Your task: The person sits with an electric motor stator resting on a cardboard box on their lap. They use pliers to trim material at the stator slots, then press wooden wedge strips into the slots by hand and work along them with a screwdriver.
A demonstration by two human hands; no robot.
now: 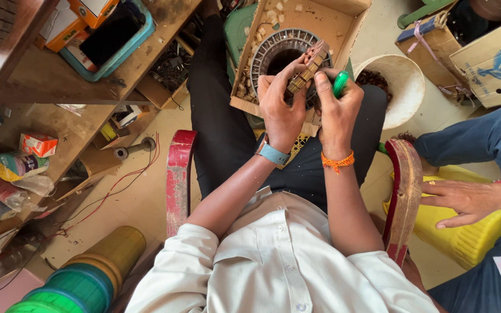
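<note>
Left hand (pixel 280 110), fingers curled around a small slotted block (pixel 305 72), brownish, held upright just above the lap. Right hand (pixel 337 113) closed on a green-handled tool (pixel 341 83), fist tight, pressed against the block's side; the tool's tip is hidden.

Cardboard box (pixel 352 20) on the knees: holds a round ribbed metal ring (pixel 279 49) with a dark centre, plus loose pale wood-coloured chips scattered over the box floor and piled at the left wall.

White bucket (pixel 407 87) just right of the box: dark brown small pieces inside, kind not clear.

Blue tray (pixel 137 37) on the wooden shelf, upper left: dark contents, beside orange-and-white cartons.

Second cardboard box (pixel 494 64), upper right, tied with pink string.

Another person's hand (pixel 465 200) rests flat on a yellow stool (pixel 465 237), right edge.
</note>
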